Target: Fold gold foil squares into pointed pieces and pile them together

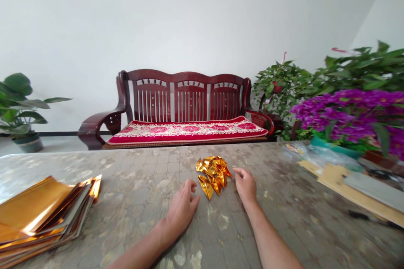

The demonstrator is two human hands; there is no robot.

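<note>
Both hands low over the surface (142, 176), fingers (191, 189) relaxed, slightly curled, grasping nothing. Folded gold foil pile (213, 175) sits mid-surface between them: left hand (182, 208) near it, right hand (245, 185) just beside it. Foil sheet stack (41, 214) far left.

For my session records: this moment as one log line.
left hand: empty, near gold foil folds | right hand: at folds | foil sheets: stacked at left

Gold foil sheets (38, 214) run off the left edge — the folded pieces (213, 175) overlap past counting.
</note>
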